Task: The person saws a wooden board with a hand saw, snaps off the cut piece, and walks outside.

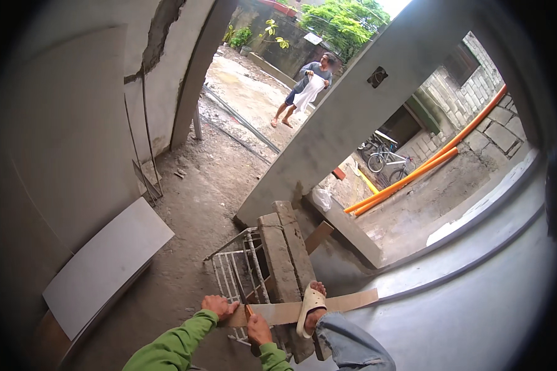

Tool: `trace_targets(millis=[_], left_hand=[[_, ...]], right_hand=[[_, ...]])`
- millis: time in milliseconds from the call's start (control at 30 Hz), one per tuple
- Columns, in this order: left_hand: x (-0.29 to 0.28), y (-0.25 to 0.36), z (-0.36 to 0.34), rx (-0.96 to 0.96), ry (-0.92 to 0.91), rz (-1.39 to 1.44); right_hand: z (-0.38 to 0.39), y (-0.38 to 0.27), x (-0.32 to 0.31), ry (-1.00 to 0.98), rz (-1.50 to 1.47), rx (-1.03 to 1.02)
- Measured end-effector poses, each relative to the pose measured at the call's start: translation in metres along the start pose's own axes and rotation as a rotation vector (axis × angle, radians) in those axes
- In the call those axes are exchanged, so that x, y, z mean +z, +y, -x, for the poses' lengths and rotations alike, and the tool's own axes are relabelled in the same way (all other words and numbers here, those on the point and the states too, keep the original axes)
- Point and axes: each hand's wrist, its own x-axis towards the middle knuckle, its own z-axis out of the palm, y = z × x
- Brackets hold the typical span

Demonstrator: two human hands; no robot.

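Note:
A long thin wooden board (pixel 349 302) lies across two rough timber planks (pixel 283 247) on a white metal frame (pixel 232 272). My left hand (pixel 218 307) is on the board's left end, pressing it with the fingers stretched along it. Wrapped round the orange handle of a handsaw (pixel 249 311), my right hand (pixel 259 331) is just to the right of the left one. The saw's dark narrow blade points away from me, across the board near its left end. My foot in a cream clog (pixel 314 306) stands on the board, right of both hands.
A white panel (pixel 111 263) leans by the left wall. Past the doorway a person (pixel 312 83) stands outside holding a white cloth. Orange pipes (pixel 414 176) and bicycles (pixel 387 162) show through the window opening. A concrete post (pixel 353 105) rises beyond the planks.

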Motion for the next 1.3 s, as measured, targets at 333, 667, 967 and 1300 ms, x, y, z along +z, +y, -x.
trace_targets(millis=[333, 667, 967, 1300], left_hand=[[0.003, -0.001, 0.012, 0.026, 0.053, 0.044], [0.016, -0.009, 0.01, 0.039, 0.322, 0.032], [-0.006, -0.005, 0.003, -0.026, 0.039, 0.078], [0.001, 0.003, 0.004, -0.018, 0.115, 0.15]], right_hand=[[0.034, 0.009, 0.003, 0.036, -0.12, -0.03], [-0.002, -0.042, -0.041, -0.225, 0.123, -0.18], [0.083, -0.054, -0.088, -0.186, -0.026, -0.049], [0.028, -0.038, -0.041, -0.176, 0.002, -0.006]])
